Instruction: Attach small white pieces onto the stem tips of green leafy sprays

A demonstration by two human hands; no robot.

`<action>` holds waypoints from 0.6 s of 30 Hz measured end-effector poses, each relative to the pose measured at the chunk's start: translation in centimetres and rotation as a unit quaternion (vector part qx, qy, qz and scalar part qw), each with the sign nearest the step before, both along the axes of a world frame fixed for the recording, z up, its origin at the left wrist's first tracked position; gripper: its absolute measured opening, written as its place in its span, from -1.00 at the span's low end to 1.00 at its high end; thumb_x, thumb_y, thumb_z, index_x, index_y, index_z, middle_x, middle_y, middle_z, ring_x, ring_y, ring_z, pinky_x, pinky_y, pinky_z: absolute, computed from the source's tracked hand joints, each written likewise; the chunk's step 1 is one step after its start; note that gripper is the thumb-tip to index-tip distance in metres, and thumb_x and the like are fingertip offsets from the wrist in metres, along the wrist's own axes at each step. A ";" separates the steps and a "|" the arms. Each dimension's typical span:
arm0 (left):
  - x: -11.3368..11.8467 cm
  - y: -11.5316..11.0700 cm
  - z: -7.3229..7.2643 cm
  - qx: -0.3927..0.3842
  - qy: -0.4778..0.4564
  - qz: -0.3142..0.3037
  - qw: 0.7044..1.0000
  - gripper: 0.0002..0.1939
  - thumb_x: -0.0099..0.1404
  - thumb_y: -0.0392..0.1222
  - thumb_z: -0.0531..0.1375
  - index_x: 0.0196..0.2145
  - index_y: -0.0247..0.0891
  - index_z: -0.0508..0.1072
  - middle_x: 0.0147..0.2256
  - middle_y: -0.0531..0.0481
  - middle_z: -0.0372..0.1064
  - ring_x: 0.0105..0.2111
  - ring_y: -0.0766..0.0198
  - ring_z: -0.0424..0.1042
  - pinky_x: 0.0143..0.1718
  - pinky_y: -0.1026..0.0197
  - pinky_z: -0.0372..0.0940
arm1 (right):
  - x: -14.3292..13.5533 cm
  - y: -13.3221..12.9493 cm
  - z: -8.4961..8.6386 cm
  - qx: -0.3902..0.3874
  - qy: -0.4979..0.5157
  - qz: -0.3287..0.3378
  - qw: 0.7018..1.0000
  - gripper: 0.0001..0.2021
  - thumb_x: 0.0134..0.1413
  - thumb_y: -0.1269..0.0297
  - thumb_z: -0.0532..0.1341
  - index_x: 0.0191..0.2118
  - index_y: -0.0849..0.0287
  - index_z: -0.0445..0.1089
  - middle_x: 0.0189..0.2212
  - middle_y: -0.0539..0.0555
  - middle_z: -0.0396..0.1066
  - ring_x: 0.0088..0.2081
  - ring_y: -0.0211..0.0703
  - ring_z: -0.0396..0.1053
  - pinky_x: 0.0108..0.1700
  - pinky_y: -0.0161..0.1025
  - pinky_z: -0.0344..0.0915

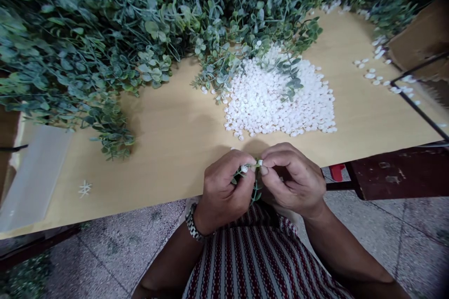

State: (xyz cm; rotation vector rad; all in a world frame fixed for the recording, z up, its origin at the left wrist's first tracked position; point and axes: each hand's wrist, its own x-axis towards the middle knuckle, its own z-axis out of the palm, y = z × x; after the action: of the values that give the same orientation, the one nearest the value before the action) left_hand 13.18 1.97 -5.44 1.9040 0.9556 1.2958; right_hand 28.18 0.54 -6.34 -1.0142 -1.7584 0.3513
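Observation:
My left hand (pixel 229 187) is closed in a pinch on a green artificial leaf sprig (pixel 257 191), whose leaves hang down between my two hands. A small white bead-like piece (pixel 244 168) shows on the sprig by my left thumb. My right hand (pixel 294 177) pinches another small white piece (pixel 260 162) at the tip of a stem, close against my left fingertips. Just beyond my hands lies a heap of small white pieces (pixel 277 107), with a loose leaf sprig (pixel 291 77) resting on top.
A large mass of artificial greenery (pixel 175 14) covers the back of the table (pixel 164 135). At the left lie a translucent plastic sheet (pixel 38 173) and a small white star-shaped piece (pixel 84 188). A cardboard box (pixel 421 42) and black metal bar (pixel 421 113) stand at the right.

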 end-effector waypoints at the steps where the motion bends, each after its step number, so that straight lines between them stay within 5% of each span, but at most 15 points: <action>1: 0.0 0.0 0.0 -0.004 -0.003 0.001 1.000 -0.87 0.17 -0.45 0.12 -0.35 -0.26 0.35 -0.47 0.04 0.34 -0.50 0.40 0.33 -0.45 0.35 0.27 | 0.0 0.0 0.0 -0.005 0.004 0.001 1.000 -0.74 -0.09 0.60 0.19 -0.26 0.14 0.31 -0.45 0.02 0.37 -0.38 -0.21 0.37 -0.41 -0.25 0.36; 18: -0.3 0.0 0.1 -0.072 -0.053 0.001 0.996 -0.92 0.20 -0.39 0.13 -0.37 -0.25 0.37 -0.50 0.07 0.31 -0.55 0.42 0.28 -0.52 0.37 0.25 | -0.7 0.2 0.4 -0.055 0.052 0.034 0.997 -0.76 -0.06 0.61 0.17 -0.28 0.16 0.31 -0.42 0.02 0.32 -0.37 -0.24 0.33 -0.37 -0.25 0.32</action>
State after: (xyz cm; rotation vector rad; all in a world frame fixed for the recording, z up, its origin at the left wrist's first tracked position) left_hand 12.93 1.97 -5.30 1.7078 0.9701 1.2791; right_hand 27.49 0.73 -5.98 -0.9972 -1.6972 0.5397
